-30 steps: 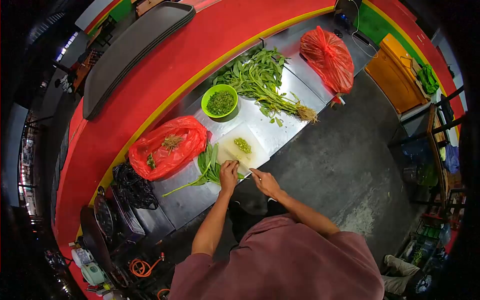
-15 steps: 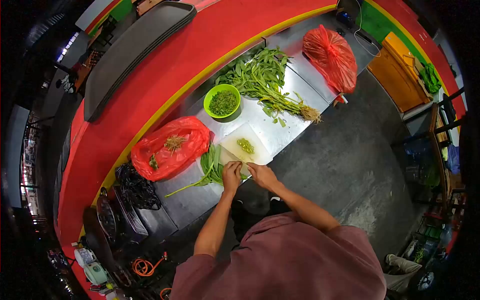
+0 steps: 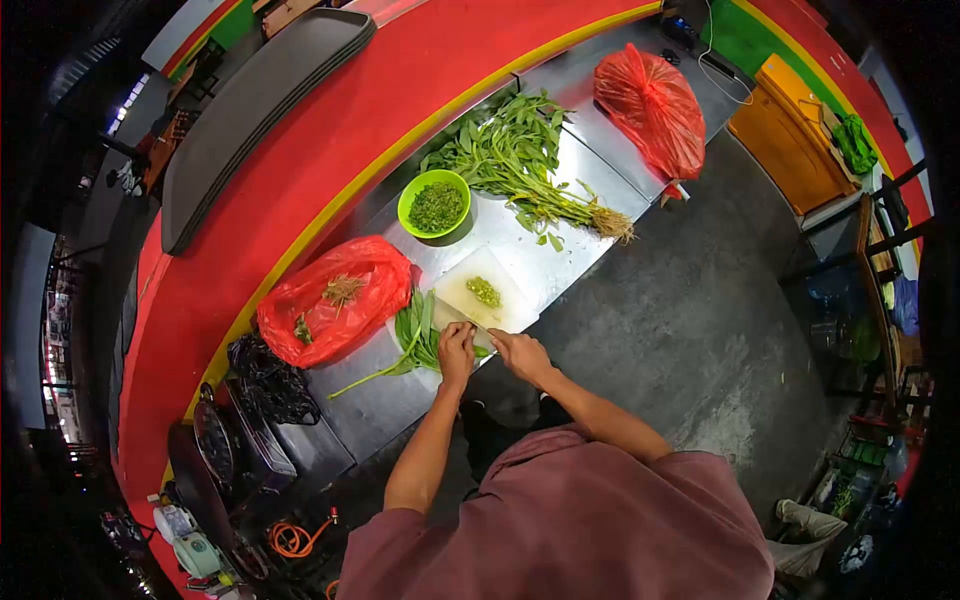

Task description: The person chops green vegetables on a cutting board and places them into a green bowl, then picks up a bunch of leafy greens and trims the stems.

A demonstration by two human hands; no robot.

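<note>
Two bare hands—the left hand (image 3: 457, 352) and the right hand (image 3: 520, 355)—were side by side at the near edge of a pale, flat, rectangular cutting board (image 3: 512, 291). The left fingers were bunched and curled down, their tips just beside the thin grey blade of a knife (image 3: 461, 313); whether they pinched anything could not be told. The right fingers were closed around its handle end. Long-leaved, bright green leafy stems (image 3: 415, 332) spread just left of the left fingers, with a little green showing between the hands. A small heap of pale green chopped pieces (image 3: 484, 292) lay on the board just beyond both sets of fingertips.

The stems looked light and limp-leaved, easily bruised, perhaps slippery if wet; a gathered, knuckles-forward hold on the firmer stalks would probably have suited them, with fingertips tucked from the blade. The knife, likely stiff and thin, called for a hold on its handle alone.

The handle was hidden by the right fingers, the blade's edge was faint, and whatever lay beneath the left fingers was covered.
</note>
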